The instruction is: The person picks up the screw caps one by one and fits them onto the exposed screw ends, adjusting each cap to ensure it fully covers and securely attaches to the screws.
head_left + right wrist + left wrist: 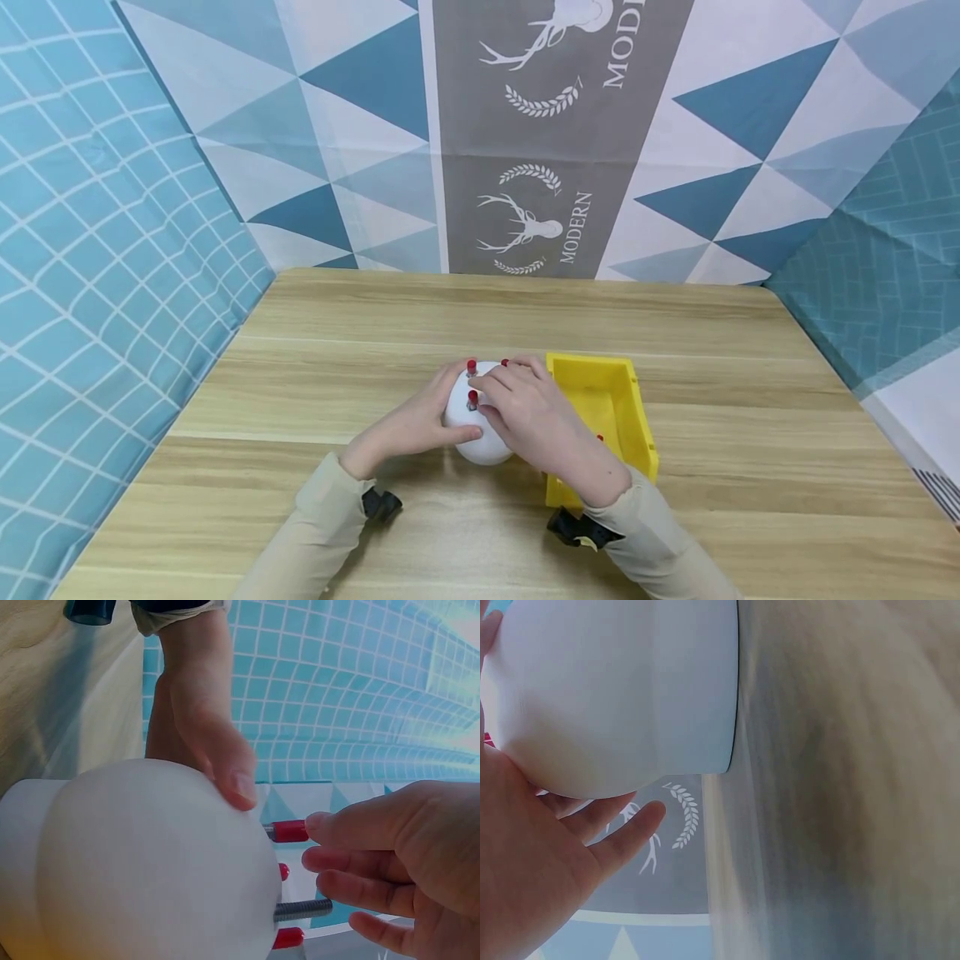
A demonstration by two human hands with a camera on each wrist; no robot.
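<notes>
A white domed piece (pixel 483 450) stands on the table with metal bolts on its top. My left hand (pixel 420 417) holds its side, thumb towards me and fingers around the far side; the left wrist view shows the dome's smooth wall (pixel 615 690). My right hand (pixel 536 412) is over the top, fingers loosely bent. In the right wrist view its thumb tip meets the end of a red cap (pixel 291 831) on one bolt. Other fingertips are near a bare threaded bolt (pixel 304 910). Another red cap (pixel 288 937) sits lower.
A yellow bin (pixel 647 433) stands right of the dome, partly behind my right forearm, with a small red piece (pixel 600 437) inside. Black straps (pixel 382 505) are on both wrists. Patterned cloth (pixel 375 167) hangs behind the wooden table (pixel 337 333).
</notes>
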